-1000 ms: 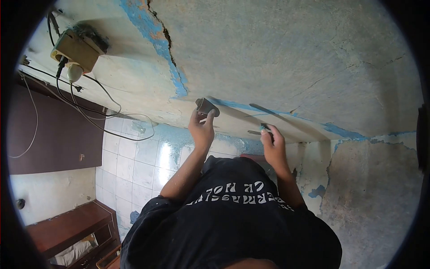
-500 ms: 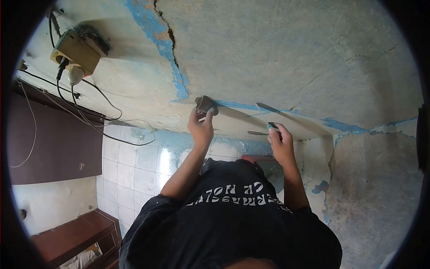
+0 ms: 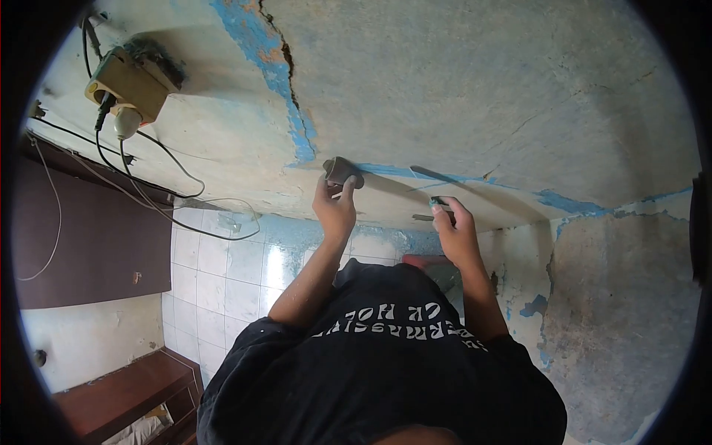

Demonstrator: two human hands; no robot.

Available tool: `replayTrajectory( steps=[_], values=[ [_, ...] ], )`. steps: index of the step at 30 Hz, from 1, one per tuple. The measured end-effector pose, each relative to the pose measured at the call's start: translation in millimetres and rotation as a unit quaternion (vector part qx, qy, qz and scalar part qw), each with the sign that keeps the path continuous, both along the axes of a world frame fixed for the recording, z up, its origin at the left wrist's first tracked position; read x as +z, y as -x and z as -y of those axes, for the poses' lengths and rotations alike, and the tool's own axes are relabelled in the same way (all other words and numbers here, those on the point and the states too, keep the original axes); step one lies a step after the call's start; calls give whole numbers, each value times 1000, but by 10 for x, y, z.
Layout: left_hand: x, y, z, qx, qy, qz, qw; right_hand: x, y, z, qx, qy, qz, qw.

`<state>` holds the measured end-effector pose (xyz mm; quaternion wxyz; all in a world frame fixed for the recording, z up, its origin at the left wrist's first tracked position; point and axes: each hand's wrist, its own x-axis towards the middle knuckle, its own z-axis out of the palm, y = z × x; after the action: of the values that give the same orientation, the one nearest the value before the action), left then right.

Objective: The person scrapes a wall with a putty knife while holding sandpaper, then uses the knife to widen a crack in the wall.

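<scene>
My left hand [image 3: 335,217] pinches a folded, dark brown piece of sandpaper [image 3: 342,170], held up against the wall at the lower end of a blue strip. To the right of it, my right hand [image 3: 456,233] is closed round the teal handle of a scraper [image 3: 436,202]. Its thin blade points up and to the left, its tip near the blue line on the wall [image 3: 460,96]. The palm and fingers hide most of the handle. Dark shadows of both hands and tools fall on the wall beside them.
A cracked strip of exposed blue paint [image 3: 278,78] runs up the wall. At upper left hangs a yellowish socket box [image 3: 130,85] with plugs and loose black cables [image 3: 172,221]. A dark brown panel [image 3: 89,222] and a reddish-brown wooden shelf [image 3: 122,393] stand left, beside white tiles [image 3: 215,259].
My right hand has moved left with the scraper, bringing it closer to my left hand. My left hand and the sandpaper have stayed nearly in place.
</scene>
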<state>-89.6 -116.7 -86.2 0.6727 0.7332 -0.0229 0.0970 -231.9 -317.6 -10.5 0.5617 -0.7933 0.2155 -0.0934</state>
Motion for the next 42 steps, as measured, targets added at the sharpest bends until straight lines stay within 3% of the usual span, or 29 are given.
replayTrajectory(
  steps=[5, 6, 8, 16, 19, 22, 23, 24, 26, 28, 31, 34, 35, 38, 40, 42],
  values=[
    [2, 9, -26, -4, -8, 0, 1000, 4, 137, 255, -16, -110, -40, 993],
    [-14, -8, -22, -4, -21, 13, 1000, -29, 83, 218, -14, -109, -37, 993],
    [65, 13, 12, 3, -9, 10, 1000, -124, -33, 82, 21, 22, 13, 999],
    [68, 7, 43, 9, -2, 13, 1000, 68, 53, 125, -28, -82, -23, 996],
    [43, 68, 61, -4, -18, 6, 1000, -85, -209, -125, 56, 77, 54, 994],
    [57, 18, 74, -5, -11, 8, 1000, -65, -239, -313, 29, 64, 32, 997],
    [7, 9, 54, 0, -28, 6, 1000, -184, -193, -229, 25, 99, 93, 990],
    [-23, 10, 26, 6, -45, 4, 999, -164, -98, -123, 29, 97, 93, 991],
    [60, 14, -36, -2, -49, 2, 999, -18, 46, 49, -15, -52, 19, 998],
    [64, 0, -47, 1, -30, 5, 1000, 36, -24, 2, -9, -47, -5, 999],
    [29, -16, -31, 5, -21, -28, 999, -81, -162, -229, 20, 86, 71, 994],
    [52, -8, -41, -4, -27, -23, 999, 103, -40, -193, -4, 74, -6, 997],
    [46, -6, -37, -7, -27, -21, 999, 43, 13, -127, -18, 67, 42, 997],
    [39, -46, -48, 2, -56, 16, 998, 114, 16, -59, -15, 39, 26, 999],
    [16, -33, -19, 10, -22, 0, 1000, 15, -70, -148, 4, 72, 19, 997],
    [15, -37, -3, 7, -24, -3, 1000, -158, -132, -193, 6, 145, 105, 984]
  ],
)
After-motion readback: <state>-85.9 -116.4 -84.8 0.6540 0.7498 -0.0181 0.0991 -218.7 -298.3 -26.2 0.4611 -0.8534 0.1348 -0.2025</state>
